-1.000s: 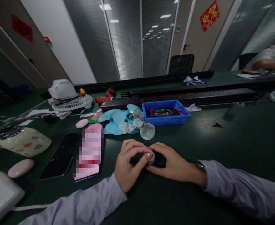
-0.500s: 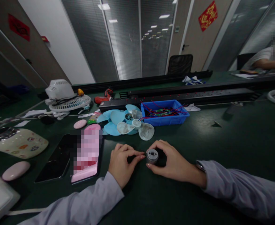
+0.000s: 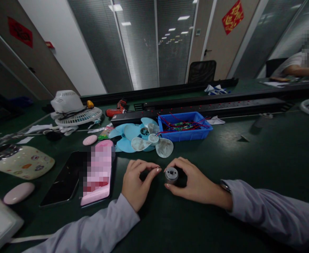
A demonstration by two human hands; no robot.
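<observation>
My right hand is curled round a small grey cylindrical motor, holding it on the dark green table with its round end facing left. My left hand rests just left of the motor with thumb and forefinger pinched together; whether anything small sits in the pinch is not visible. A narrow gap separates the left fingertips from the motor. Both arms wear pale lilac sleeves, and a watch shows at my right wrist.
Blue and clear fan blades lie beyond my hands, beside a blue bin of red-wired parts. A pink phone, a black phone, a cream fan body and a white fan grille lie left. Another person sits far right.
My left hand has drawn back from the motor, which it covered together with the right hand a second ago. The motor's end now shows, and the left fingers stay pinched.
</observation>
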